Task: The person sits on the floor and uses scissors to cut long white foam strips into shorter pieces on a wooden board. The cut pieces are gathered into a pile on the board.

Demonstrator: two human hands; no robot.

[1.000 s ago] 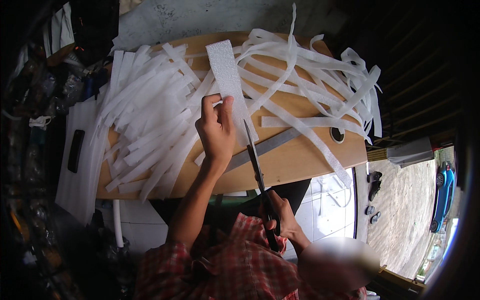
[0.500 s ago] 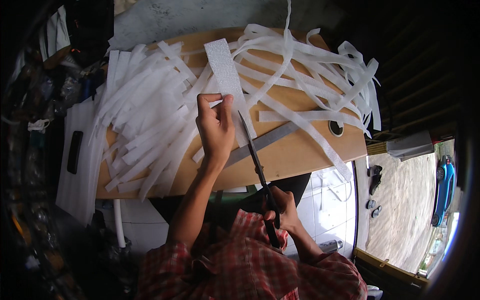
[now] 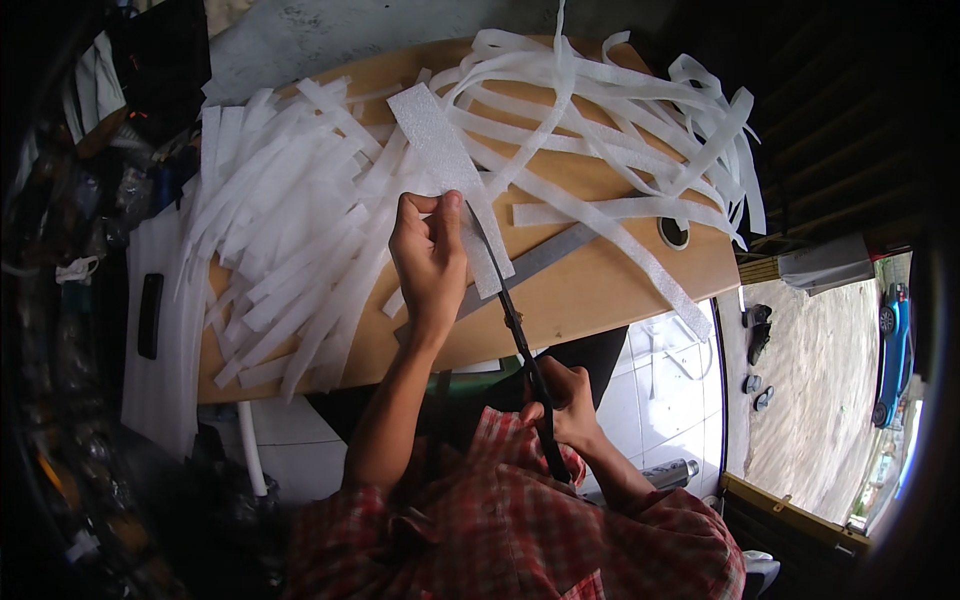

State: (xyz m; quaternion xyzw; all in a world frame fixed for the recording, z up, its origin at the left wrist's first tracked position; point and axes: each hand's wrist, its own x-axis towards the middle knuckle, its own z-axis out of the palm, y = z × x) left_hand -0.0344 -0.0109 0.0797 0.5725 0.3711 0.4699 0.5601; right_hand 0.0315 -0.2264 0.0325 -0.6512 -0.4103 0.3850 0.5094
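Observation:
A wide strip of white foam sheet (image 3: 430,130) is pinched between the thumb and fingers of my left hand (image 3: 432,250), above the table's middle. It slants from upper left to lower right. My right hand (image 3: 565,402) grips the handles of long black scissors (image 3: 519,340) near my chest. Their blades point up and away, lying along the lower part of the strip, with the tip close to my left thumb. The blades look nearly together; how far they bite into the foam is hard to make out.
Left on the wooden table (image 3: 560,300) lies a heap of short white foam strips (image 3: 290,190); long curling strips (image 3: 620,150) spread at the right. A grey metal ruler (image 3: 545,262), a tape roll (image 3: 674,233) and a black phone (image 3: 150,315) lie there too.
The scissors have moved up along the strip and their blades have come closer together. The strip's upper end has tilted further left, and the whole view has shifted slightly.

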